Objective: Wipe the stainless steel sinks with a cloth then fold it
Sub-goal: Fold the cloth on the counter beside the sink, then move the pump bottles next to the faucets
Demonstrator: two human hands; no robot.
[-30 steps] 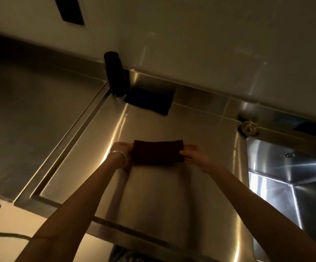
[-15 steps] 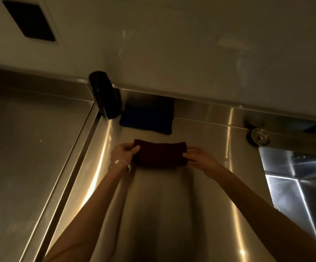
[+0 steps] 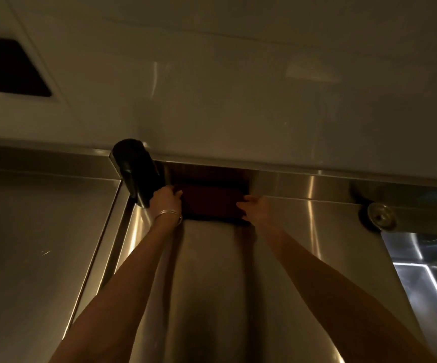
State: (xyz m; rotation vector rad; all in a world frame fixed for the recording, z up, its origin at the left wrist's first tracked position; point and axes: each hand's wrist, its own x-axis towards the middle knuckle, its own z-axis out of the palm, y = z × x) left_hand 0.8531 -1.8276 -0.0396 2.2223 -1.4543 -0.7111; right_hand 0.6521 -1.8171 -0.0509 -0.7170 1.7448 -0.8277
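Note:
The folded dark red cloth (image 3: pixel 209 201) lies at the back of the steel counter (image 3: pixel 212 284), close against the low backsplash. My left hand (image 3: pixel 167 199), with a bangle on its wrist, grips the cloth's left end. At the cloth's right end my right hand (image 3: pixel 254 208) holds on, its fingers pointing left along the edge. A dark strip shows under the cloth's near edge; what it belongs to is too dim to tell. One steel sink basin (image 3: pixel 426 271) opens at the right edge.
A black cylinder (image 3: pixel 137 171) stands right beside my left hand at the counter's back corner. A round metal fitting (image 3: pixel 381 216) sits on the ledge behind the sink. A second steel surface (image 3: pixel 42 244) lies left beyond a raised divider. The wall rises directly behind.
Both hands have carried the red cloth away from me to the backsplash, over the spot where a blue cloth lay. The blue cloth no longer shows.

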